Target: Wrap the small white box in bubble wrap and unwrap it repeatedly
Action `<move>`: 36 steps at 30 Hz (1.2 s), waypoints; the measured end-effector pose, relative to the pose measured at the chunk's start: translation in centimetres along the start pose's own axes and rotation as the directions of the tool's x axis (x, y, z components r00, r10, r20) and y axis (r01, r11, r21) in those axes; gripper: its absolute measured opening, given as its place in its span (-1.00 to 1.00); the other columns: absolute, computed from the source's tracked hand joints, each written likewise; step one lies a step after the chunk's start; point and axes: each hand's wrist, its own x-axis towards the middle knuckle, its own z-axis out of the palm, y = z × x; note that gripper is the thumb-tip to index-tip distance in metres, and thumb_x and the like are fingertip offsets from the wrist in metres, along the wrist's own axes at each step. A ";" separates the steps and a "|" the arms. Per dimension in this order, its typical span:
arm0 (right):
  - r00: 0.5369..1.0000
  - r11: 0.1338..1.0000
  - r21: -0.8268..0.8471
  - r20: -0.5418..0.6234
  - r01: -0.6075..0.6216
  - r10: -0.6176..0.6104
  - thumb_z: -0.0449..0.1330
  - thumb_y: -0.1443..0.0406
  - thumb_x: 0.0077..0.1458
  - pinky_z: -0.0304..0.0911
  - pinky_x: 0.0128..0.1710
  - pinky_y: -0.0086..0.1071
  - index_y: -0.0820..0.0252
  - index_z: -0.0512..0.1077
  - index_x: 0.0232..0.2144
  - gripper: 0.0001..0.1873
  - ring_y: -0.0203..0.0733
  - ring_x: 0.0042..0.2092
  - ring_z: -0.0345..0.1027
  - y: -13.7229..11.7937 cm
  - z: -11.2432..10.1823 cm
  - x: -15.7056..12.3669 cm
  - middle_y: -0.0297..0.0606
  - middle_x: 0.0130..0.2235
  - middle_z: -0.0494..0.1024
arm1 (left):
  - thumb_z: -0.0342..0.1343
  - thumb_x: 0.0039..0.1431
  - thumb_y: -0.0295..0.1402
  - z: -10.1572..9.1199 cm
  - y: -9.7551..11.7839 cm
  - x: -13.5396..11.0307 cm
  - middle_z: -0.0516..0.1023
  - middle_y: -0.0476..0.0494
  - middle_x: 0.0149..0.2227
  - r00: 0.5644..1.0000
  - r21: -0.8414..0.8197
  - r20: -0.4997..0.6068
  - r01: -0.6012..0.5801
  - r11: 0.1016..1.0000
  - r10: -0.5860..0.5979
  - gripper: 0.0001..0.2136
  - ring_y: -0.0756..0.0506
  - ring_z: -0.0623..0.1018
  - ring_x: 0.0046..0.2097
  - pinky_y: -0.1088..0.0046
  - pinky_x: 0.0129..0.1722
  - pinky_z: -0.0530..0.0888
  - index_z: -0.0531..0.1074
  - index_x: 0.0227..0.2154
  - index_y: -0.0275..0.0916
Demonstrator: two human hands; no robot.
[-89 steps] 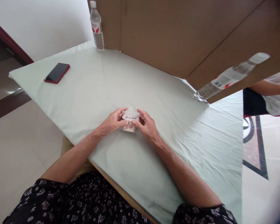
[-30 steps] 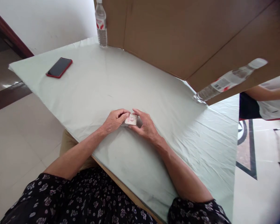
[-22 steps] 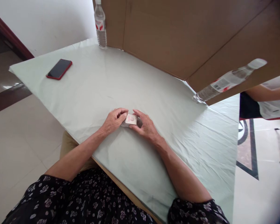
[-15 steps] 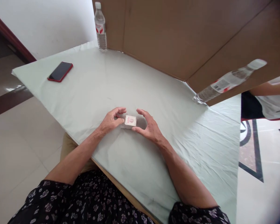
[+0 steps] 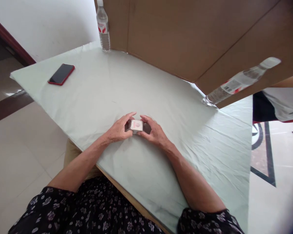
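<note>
A small white pack [image 5: 137, 125] with red print on top, shaped like a deck of cards, lies at the near middle of the cloth-covered table. My left hand [image 5: 120, 128] curves round its left end, thumb at the near side and fingers at the far side. Opposite it, my right hand [image 5: 156, 130] holds the right end in the same way, its thumb against the near corner. Dark gaps show between each palm and the pack. Parts of the fingertips behind the pack are hidden.
A phone [image 5: 61, 74] with a red edge lies at the far left of the table [image 5: 146, 87]. One water bottle [image 5: 104, 31] stands at the back, another water bottle [image 5: 239, 83] at the right, both against a brown cardboard panel [image 5: 161, 35]. Another person's arm [image 5: 284, 82] shows beyond the panel.
My left hand has moved in round the left end of the pack. My right fingers have closed in on it too. The view has shifted slightly.
</note>
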 end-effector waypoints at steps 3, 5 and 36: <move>1.000 1.000 -0.018 0.021 0.012 -0.012 0.28 0.04 0.15 0.31 0.17 0.04 0.00 0.23 0.30 -0.29 0.10 0.17 0.43 -0.2 -0.4 0.0 -0.08 0.18 0.51 | 0.14 -0.03 -0.44 -0.3 0.0 0.0 0.48 -0.28 0.09 0.999 -0.036 0.034 0.026 0.999 -0.025 -0.21 -0.18 0.50 0.01 0.24 0.04 0.46 0.16 0.35 -0.26; 0.999 0.998 -0.036 -0.023 0.045 -0.046 0.26 0.01 0.18 0.26 0.22 0.08 -0.03 0.28 0.26 -0.35 0.11 0.24 0.36 -0.6 -0.9 -0.1 -0.09 0.22 0.47 | 0.15 -0.04 -0.43 -0.6 0.0 0.0 0.44 -0.33 0.15 0.998 -0.076 0.049 0.030 0.997 -0.026 -0.19 -0.21 0.49 0.08 0.19 0.10 0.44 0.14 0.36 -0.26; 0.976 0.904 -0.408 -0.107 0.130 -0.188 0.03 0.37 0.26 0.13 0.01 -0.12 0.11 0.41 -0.30 -0.84 -0.03 -0.09 0.42 -3.6 -1.2 3.1 -0.17 -0.19 0.63 | 0.24 0.11 -0.14 -0.1 0.3 -0.1 0.37 -0.40 0.23 0.998 -0.111 -0.028 0.054 0.992 -0.057 -0.24 -0.28 0.42 0.21 0.13 0.21 0.35 0.18 0.34 -0.27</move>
